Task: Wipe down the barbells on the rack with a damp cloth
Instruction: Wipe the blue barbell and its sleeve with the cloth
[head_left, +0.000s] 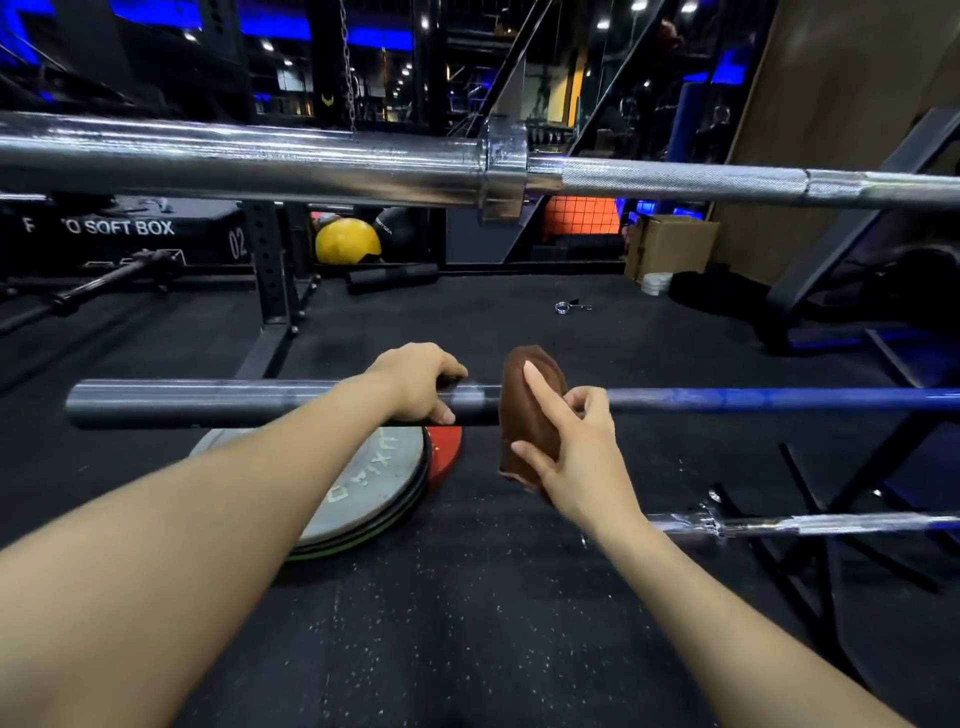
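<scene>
In the middle of the frame, the left hand (415, 382) curls its fingers around the dark barbell (208, 402). Just beside it, the right hand (569, 452) pinches a brown cloth (530, 415) wrapped over the bar, pointer finger straight.

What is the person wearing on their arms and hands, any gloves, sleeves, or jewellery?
Nothing that shows. Both forearms are bare right to the bottom edge of the picture, with no sleeve in sight. The left hand and right hand wear no gloves, and no rings, watch or wristband can be seen. The fingernails look short and unpainted, as far as the view tells.
</scene>
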